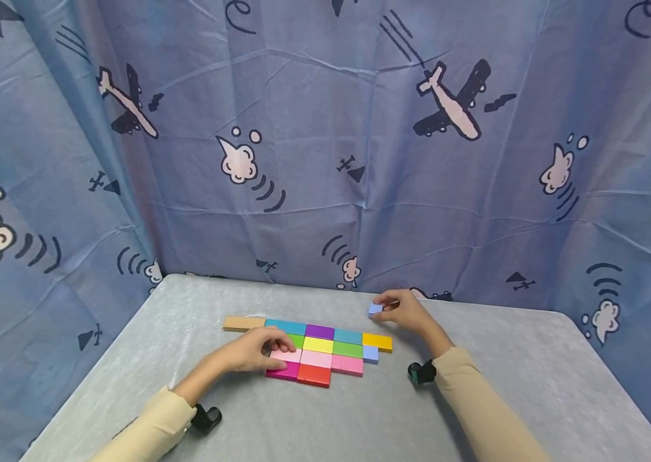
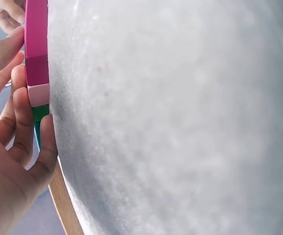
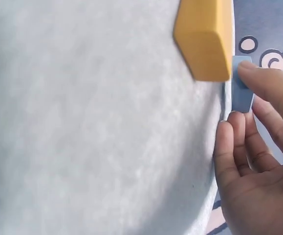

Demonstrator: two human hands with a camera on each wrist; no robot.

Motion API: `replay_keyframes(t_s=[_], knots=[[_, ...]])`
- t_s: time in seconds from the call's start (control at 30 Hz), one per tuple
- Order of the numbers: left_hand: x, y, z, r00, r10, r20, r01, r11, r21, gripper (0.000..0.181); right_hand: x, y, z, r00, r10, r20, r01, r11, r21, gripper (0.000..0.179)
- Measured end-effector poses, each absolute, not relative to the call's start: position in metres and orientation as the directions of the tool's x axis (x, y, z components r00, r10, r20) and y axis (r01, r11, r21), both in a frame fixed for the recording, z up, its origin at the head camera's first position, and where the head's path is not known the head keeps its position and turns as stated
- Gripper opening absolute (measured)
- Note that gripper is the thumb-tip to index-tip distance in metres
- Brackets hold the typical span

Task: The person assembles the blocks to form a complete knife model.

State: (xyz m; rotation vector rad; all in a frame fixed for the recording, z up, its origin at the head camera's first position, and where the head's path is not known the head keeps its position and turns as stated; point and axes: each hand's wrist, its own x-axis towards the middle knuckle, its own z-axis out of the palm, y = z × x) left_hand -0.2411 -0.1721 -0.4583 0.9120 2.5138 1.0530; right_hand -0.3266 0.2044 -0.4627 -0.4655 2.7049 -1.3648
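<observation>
Flat coloured blocks lie edge to edge in rows on the table. At the near side are a magenta block [image 1: 283, 372] and a red block [image 1: 313, 376], with pink blocks [image 1: 316, 359] behind them. My left hand [image 1: 253, 350] rests at the left end of these rows, thumb on the magenta block and fingers loosely bent over a light pink block [image 2: 38, 95] and a green block [image 2: 40, 113]. Beyond the rows, at the back right, my right hand [image 1: 408, 313] pinches a small light blue block [image 1: 375, 310] between thumb and fingers.
The farthest row runs from a tan block [image 1: 244, 323] past blue and purple ones to an orange-yellow block [image 1: 377, 342]. A second light blue block [image 1: 371, 354] ends the row in front. Behind the pale-covered table [image 1: 510, 385] hangs a blue printed curtain [image 1: 313, 96].
</observation>
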Motion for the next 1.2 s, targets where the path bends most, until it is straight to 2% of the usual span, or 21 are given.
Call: replay_keyframes(t_s=[0.6,0.93,1.2], knots=[[-0.241,-0.174,-0.462,-0.766,0.643,-0.004,0.444,0.534,0.72,0.024,-0.305,0.222,-0.454,-0.924,-0.379,0.056,-0.265,0.525,-0.809,0.027],[-0.241,-0.173,-0.461,-0.761,0.649,0.01,0.461,0.528,0.713,0.024,-0.286,0.224,-0.445,-0.868,-0.485,0.103,-0.368,0.489,-0.791,0.029],[-0.243,-0.173,-0.462,-0.758,0.652,0.019,0.469,0.523,0.712,0.024,-0.273,0.217,-0.445,-0.839,-0.53,0.122,-0.397,0.445,-0.803,0.028]])
